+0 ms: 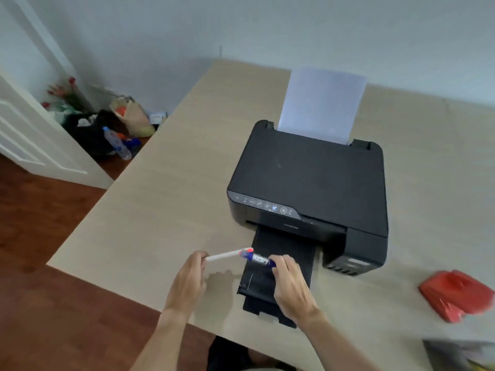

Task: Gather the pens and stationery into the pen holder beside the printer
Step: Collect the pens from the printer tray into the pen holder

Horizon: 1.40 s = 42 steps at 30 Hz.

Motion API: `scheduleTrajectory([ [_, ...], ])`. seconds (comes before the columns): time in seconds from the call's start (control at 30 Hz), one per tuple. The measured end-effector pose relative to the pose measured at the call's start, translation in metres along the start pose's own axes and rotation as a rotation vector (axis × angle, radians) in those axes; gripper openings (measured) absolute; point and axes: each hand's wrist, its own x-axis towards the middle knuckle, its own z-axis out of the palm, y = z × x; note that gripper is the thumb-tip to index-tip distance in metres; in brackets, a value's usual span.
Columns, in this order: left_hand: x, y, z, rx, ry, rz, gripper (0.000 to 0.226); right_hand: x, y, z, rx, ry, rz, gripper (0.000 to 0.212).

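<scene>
Nearest the camera, two bare forearms reach forward over the front edge of the pale wood bench [160, 210]. The left hand [188, 279] is curled with its grip pinched on the near end of a white pen [225, 255], which slants up and to the right, ending in a red-orange tip. The right hand [290, 282] has its grip closed around the end of a blue marker [258, 259] with a whitish label band, pointing left toward the pen. The two writing tools meet tip to tip between the hands, held just above the bench rather than lying on it; whether the tips actually touch cannot be told through the blur. Both are poised over the left near corner of the black output tray [278, 266], which juts from the front of the black printer [310, 180] toward the person. The right hand partly covers that tray. Off to the right, well apart from the hands, a red object [455, 295] lies on the bench, and a grey shape [460, 352] shows blurred at the bottom right corner. Farther back, a white sheet of paper [321, 105] stands upright in the printer's rear feed. Beyond the bench's left edge, on the dark wood floor [40, 223], a plastic bottle [116, 143] and a cluster of bags sit by the wall near a white door [34, 135].
</scene>
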Motion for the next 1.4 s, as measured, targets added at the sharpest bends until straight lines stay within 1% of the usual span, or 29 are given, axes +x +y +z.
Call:
scheduleTrajectory([
  [0.07,-0.003,0.022,0.011,0.019,-0.063,0.038,0.015,-0.025,0.015,-0.019,-0.009,0.052,0.064,0.031],
  [0.17,-0.004,0.053,0.029,0.059,-0.112,0.110,0.013,-0.065,0.045,-0.053,-0.072,0.120,0.148,0.032],
  [0.27,-0.005,0.090,0.052,0.059,-0.162,0.184,0.020,-0.104,0.076,-0.091,-0.146,0.200,0.228,0.034],
  [0.33,-0.011,0.118,0.071,0.035,-0.205,0.268,0.022,-0.126,0.092,-0.114,-0.146,0.298,0.292,0.032],
  [0.43,-0.027,0.167,0.103,-0.043,-0.281,0.411,0.022,-0.155,0.106,-0.147,-0.112,0.505,0.392,0.035],
  [0.53,-0.041,0.222,0.135,-0.077,-0.376,0.533,0.023,-0.183,0.113,-0.186,0.001,0.729,0.459,0.027],
  [0.57,-0.045,0.240,0.144,-0.084,-0.403,0.573,0.023,-0.193,0.115,-0.198,0.028,0.781,0.477,0.025],
  [0.67,-0.055,0.288,0.169,-0.142,-0.422,0.713,0.020,-0.224,0.126,-0.227,0.003,0.878,0.530,0.017],
  [0.73,-0.061,0.316,0.181,-0.191,-0.425,0.783,0.018,-0.243,0.132,-0.240,-0.029,0.917,0.551,0.015],
  [0.83,-0.068,0.350,0.196,-0.182,-0.441,0.882,0.019,-0.264,0.141,-0.250,-0.079,0.938,0.581,0.013],
  [0.97,-0.076,0.375,0.208,-0.114,-0.461,0.997,0.025,-0.269,0.150,-0.252,-0.077,0.903,0.649,0.016],
  [1.07,-0.082,0.380,0.213,-0.044,-0.504,1.075,0.033,-0.263,0.150,-0.252,-0.043,0.889,0.650,0.025],
  [1.13,-0.087,0.382,0.216,-0.013,-0.545,1.095,0.036,-0.257,0.153,-0.253,-0.025,0.868,0.652,0.029],
  [1.2,-0.093,0.383,0.217,0.004,-0.570,1.095,0.033,-0.252,0.157,-0.253,-0.006,0.833,0.657,0.029],
  [1.3,-0.099,0.381,0.220,0.040,-0.544,1.115,0.030,-0.246,0.161,-0.253,0.010,0.745,0.658,0.024],
  [1.4,-0.098,0.379,0.221,0.073,-0.555,1.093,0.025,-0.243,0.165,-0.251,-0.011,0.646,0.715,0.024],
])
